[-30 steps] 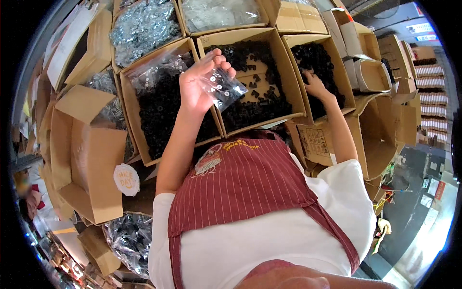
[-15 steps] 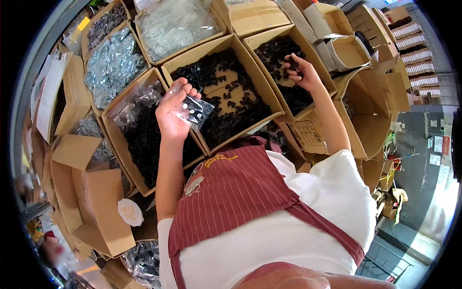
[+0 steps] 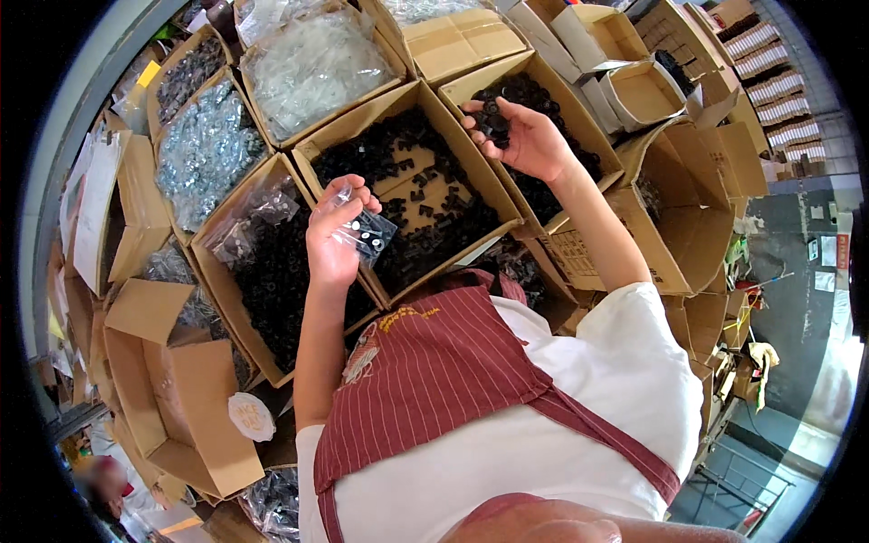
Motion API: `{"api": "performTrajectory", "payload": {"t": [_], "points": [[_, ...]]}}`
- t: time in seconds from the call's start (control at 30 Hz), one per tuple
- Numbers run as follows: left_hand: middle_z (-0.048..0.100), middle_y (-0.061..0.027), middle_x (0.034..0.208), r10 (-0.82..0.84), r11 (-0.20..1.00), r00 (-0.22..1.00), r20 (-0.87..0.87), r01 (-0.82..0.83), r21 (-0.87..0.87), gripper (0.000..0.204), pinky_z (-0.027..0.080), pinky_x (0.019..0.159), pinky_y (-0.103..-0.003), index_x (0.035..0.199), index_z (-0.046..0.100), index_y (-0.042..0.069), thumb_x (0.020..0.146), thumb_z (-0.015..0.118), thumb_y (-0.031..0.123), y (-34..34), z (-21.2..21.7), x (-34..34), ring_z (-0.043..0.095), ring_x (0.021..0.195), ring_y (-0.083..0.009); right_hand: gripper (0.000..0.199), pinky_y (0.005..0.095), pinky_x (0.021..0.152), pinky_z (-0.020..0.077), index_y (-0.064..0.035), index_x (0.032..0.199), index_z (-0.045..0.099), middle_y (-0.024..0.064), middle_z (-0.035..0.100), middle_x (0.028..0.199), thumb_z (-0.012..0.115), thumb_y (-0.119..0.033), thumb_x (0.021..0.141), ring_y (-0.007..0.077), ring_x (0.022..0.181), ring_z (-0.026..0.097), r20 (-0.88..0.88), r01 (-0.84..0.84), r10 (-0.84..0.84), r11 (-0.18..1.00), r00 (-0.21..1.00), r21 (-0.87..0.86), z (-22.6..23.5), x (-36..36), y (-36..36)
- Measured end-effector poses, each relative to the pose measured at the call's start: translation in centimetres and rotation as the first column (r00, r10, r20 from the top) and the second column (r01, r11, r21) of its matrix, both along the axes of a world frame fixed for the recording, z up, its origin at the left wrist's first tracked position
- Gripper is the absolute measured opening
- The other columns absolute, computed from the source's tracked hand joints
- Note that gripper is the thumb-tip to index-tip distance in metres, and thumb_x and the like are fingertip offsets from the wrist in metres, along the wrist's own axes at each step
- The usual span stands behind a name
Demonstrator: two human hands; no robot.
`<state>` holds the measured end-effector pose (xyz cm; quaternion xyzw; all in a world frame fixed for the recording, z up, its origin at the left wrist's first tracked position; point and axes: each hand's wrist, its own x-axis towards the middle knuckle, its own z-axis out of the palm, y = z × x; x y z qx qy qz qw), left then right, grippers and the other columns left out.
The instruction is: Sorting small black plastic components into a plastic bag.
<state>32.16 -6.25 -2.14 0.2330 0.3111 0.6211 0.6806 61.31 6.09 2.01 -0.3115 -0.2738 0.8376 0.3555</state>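
Black pieces (image 3: 490, 125) could spill from the right hand's (image 3: 536, 145) half-curled grip if tilted; at eight o'clock, the left hand (image 3: 333, 239) pinches a clear bag (image 3: 374, 237).

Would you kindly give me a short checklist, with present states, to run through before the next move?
1. Left hand grips the clear bag: ok.
2. White pieces show in the bag: ok.
3. Right hand holds black parts: ok.
4. Right hand is apart from the bag: ok.
5. Bag's mouth is open: cannot tell.
6. Count of held black parts is right: cannot tell; fingers hide some.
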Motion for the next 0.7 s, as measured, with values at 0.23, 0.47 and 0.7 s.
{"api": "performTrajectory", "payload": {"t": [0.23, 0.47, 0.7], "points": [[0.062, -0.0050, 0.091, -0.026, 0.997, 0.908, -0.418, 0.053, 0.054, 0.029, 0.046, 0.084, -0.030, 0.108, 0.062, 0.001, 0.080, 0.067, 0.009, -0.4, 0.7, 1.0, 0.060, 0.087, -0.0180, 0.044, 0.0151, 0.044, 0.0323, -0.0003, 0.122, 0.058, -0.0012, 0.054, 0.079, 0.050, -0.039, 0.103, 0.0031, 0.054, 0.043, -0.105, -0.384, 0.387, 0.922, 0.916, 0.050, 0.8, -3.9, -1.5], [0.063, -0.0037, 0.095, -0.161, 0.980, 0.886, -0.435, 0.197, 0.039, 0.031, 0.047, 0.082, -0.026, 0.111, 0.059, 0.004, 0.082, 0.072, 0.006, -0.5, -0.5, 1.8, 0.060, 0.090, -0.0122, 0.036, 0.0165, 0.037, 0.0247, -0.0002, 0.106, 0.071, -0.0005, 0.055, 0.064, 0.071, -0.034, 0.092, 0.0027, 0.045, 0.040, 0.357, -0.490, 0.423, 0.863, 0.833, 0.122, 3.9, -8.4, -3.6], [0.062, -0.0047, 0.097, -0.118, 0.976, 0.858, -0.501, 0.194, 0.101, 0.036, 0.048, 0.083, -0.027, 0.114, 0.056, 0.004, 0.082, 0.072, 0.002, -0.6, -0.8, 1.3, 0.059, 0.092, -0.0116, 0.030, 0.0214, 0.052, 0.0446, 0.0011, 0.112, 0.071, 0.0066, 0.070, 0.079, 0.073, -0.017, 0.088, 0.0053, 0.062, 0.058, 0.750, -0.695, 0.178, 0.553, 0.637, 0.459, 4.5, -10.4, -4.0]]}}
